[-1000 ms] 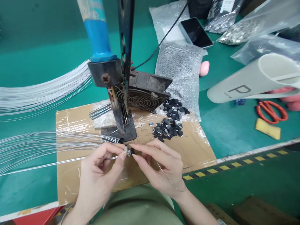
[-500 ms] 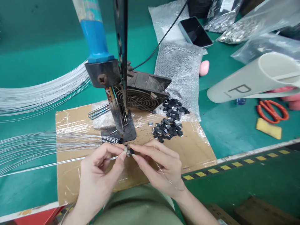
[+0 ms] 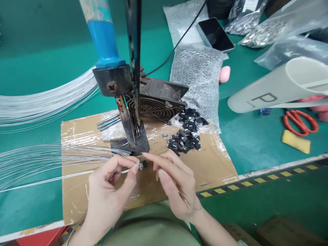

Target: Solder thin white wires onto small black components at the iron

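Just now the right hand [image 3: 179, 186] had come off the small black connector [image 3: 145, 164], leaving it with the left hand [image 3: 107, 188] alone, so likely free of two-handed handling. Left fingers pinched closed on the connector's wire end, black body poking out, pale wire [image 3: 51, 180] trailing off left. Right fingers were open, thumb and forefinger parted, nothing seen between them. Connector sat over the cardboard [image 3: 210, 167], near the iron's tip [image 3: 130, 135] and black base plate [image 3: 141, 145]. Loose black connectors [image 3: 183, 140] lay piled beyond the right hand, by the fan [image 3: 159, 107]. Exact seating of the wire: couldn't tell.
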`<state>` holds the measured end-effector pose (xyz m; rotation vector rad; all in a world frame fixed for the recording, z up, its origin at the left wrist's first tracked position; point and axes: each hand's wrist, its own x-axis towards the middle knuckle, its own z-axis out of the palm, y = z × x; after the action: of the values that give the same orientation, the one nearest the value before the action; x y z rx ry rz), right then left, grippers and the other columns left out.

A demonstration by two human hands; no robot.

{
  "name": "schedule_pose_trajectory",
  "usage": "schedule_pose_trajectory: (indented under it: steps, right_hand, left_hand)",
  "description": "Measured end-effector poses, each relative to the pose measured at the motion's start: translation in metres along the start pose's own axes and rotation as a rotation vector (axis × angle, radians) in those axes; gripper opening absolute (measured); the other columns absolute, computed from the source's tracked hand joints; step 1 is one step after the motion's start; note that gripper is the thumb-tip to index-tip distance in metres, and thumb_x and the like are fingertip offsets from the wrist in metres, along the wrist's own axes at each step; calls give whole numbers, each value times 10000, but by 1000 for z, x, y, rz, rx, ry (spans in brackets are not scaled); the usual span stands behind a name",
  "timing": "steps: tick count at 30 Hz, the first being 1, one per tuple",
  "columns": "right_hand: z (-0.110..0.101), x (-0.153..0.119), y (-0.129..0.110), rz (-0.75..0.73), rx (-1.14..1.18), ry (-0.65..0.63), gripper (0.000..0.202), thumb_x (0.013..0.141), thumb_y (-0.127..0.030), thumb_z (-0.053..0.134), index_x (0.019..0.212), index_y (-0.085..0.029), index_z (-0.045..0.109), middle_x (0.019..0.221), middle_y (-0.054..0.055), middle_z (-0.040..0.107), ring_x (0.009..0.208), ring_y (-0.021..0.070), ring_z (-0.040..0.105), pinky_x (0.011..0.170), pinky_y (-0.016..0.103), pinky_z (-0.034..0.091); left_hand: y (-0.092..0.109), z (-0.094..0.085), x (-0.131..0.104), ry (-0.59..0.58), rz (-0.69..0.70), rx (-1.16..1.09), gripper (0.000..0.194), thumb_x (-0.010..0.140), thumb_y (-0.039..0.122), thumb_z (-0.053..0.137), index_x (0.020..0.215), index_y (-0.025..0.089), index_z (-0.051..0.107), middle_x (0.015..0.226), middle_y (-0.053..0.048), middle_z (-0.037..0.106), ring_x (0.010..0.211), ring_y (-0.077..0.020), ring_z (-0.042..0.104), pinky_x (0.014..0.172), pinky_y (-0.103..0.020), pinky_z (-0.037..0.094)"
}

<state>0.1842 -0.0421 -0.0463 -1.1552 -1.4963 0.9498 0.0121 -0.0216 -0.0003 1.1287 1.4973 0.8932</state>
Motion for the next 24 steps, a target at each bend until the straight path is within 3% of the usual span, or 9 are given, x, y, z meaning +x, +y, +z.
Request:
schedule_pose_trajectory:
  steps: [3,5,8,10,12,16,21,24]
  right_hand:
    - [1,-5,0,115,36,-7,473,1093,-189,363,1530,-228,540,921,45,632,784,197,624,709,352,531]
    - [3,-7,0,180,65,31,422,1101,-189,361,1502,-246,479,856,6,620,709,177,585,665,328,492]
    - [3,-6,0,201,56,78,166,1081,-163,410,1159,-253,526,771,-34,515,652,156,491,614,314,397]
    - [1,-4,0,180,20,74,183,1066,-133,406,934,-244,469,773,-31,451,676,155,452,631,323,363]
    - [-1,-1,-1,156,3,61,244,1060,-111,384,855,-237,424,784,-24,425,714,161,443,667,333,361]
    - [-1,6,-4,135,72,52,214,1046,-113,458,869,-232,464,893,12,546,822,170,543,751,330,444]
    - [2,13,-8,130,148,51,192,994,-62,605,924,-235,561,1248,68,726,1211,215,686,1051,367,512]
    - [4,14,-9,169,227,44,213,979,-42,629,924,-243,579,1270,56,771,1198,206,735,1060,354,544]
  left_hand:
    - [2,3,1,67,-19,-7,100,869,193,770,772,201,745,895,-32,789,843,-155,734,810,-203,578]
    - [4,5,1,87,-19,-2,102,863,191,768,766,207,743,896,-20,787,837,-142,721,794,-189,558]
    - [6,5,3,90,-8,13,96,861,192,766,768,209,750,891,-15,787,818,-139,704,758,-190,541]
    - [6,5,4,92,-6,11,95,859,193,768,767,207,751,892,-14,787,811,-140,700,763,-198,543]
    - [6,3,6,93,-9,6,94,862,192,767,771,209,752,895,-11,788,809,-139,702,780,-199,552]
    - [5,-2,12,51,16,21,93,863,177,774,783,216,746,869,3,790,788,-127,714,756,-178,559]
    - [4,-7,20,23,72,81,111,856,134,765,786,213,733,818,20,769,732,-108,706,680,-150,541]
    - [5,-8,22,29,102,97,120,854,136,763,774,217,726,747,42,723,649,-81,648,566,-128,470]
